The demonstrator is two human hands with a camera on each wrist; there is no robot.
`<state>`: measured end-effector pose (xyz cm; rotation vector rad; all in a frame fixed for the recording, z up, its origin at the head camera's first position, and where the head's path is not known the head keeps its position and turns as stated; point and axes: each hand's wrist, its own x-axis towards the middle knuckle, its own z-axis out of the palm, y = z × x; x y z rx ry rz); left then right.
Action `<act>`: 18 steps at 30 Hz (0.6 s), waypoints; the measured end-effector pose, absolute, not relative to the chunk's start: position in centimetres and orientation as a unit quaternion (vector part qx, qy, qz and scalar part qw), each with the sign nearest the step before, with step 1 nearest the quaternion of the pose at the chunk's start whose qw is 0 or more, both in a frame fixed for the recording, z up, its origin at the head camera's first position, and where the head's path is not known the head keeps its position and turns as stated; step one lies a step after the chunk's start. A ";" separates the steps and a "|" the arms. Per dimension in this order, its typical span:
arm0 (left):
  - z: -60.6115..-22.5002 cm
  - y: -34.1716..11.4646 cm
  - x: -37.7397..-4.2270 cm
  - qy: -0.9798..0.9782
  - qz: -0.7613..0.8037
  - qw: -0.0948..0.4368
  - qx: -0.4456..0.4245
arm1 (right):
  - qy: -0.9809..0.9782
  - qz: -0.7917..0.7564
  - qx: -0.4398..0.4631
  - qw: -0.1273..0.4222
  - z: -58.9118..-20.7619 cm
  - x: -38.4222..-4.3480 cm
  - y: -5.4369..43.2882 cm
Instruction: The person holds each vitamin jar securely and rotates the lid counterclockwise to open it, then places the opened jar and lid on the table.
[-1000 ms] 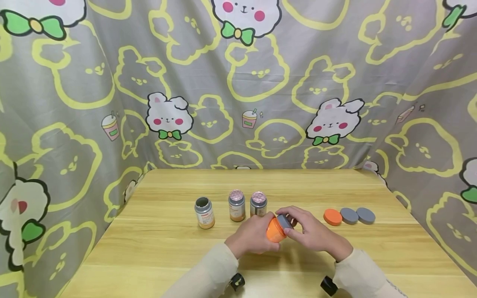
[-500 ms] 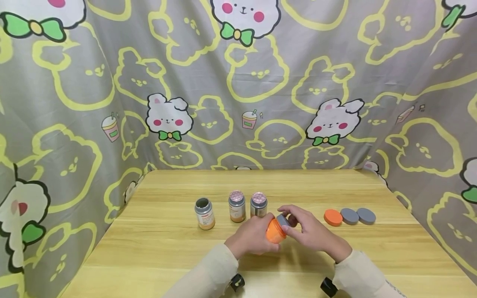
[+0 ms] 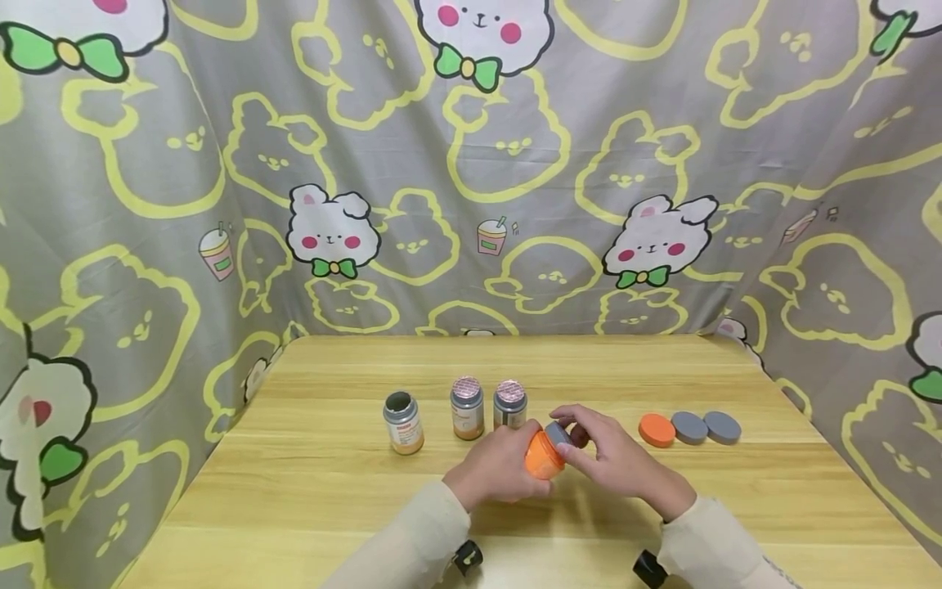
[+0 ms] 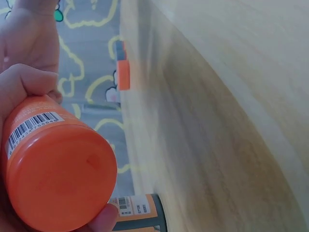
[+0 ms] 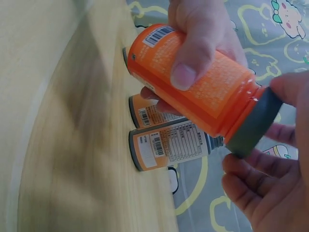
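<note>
Tilted over the table's middle, an orange pill bottle (image 3: 543,460) is gripped around its body by my left hand (image 3: 491,466). Its bottom and barcode face the left wrist view, where the bottle (image 4: 63,179) fills the lower left. A dark grey cap (image 5: 255,123) sits on the neck. My right hand (image 3: 616,456) pinches that cap between thumb and fingers, which the right wrist view shows at the cap's edge. Just behind the left hand stand two grey bottles with foil-sealed mouths, one partly hidden (image 3: 510,398) and one fuller in view (image 3: 467,413).
To the left stands an uncapped grey bottle (image 3: 405,427) with a dark mouth. At the right lie an orange cap (image 3: 657,429) and two grey caps, one in the middle (image 3: 689,427) and one outermost (image 3: 723,427). A patterned curtain (image 3: 412,147) hangs behind the wooden table (image 3: 331,507).
The right hand's fingers and the grey cap have shifted very slightly to the left. The left hand keeps its grip on the orange bottle; the other bottles and caps stay put.
</note>
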<state>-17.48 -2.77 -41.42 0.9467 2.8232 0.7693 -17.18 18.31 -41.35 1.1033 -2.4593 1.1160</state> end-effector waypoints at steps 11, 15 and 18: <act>-41.3 -2.8 -17.5 0.920 0.245 0.033 0.305 | -0.849 0.368 0.356 0.131 -41.2 -17.1 18.1; -41.3 -2.8 -17.4 0.921 0.247 0.042 0.300 | -0.840 0.369 0.371 0.141 -41.2 -17.0 18.1; -41.3 -2.9 -17.4 0.921 0.245 0.039 0.300 | -0.836 0.366 0.384 0.141 -41.2 -17.0 18.1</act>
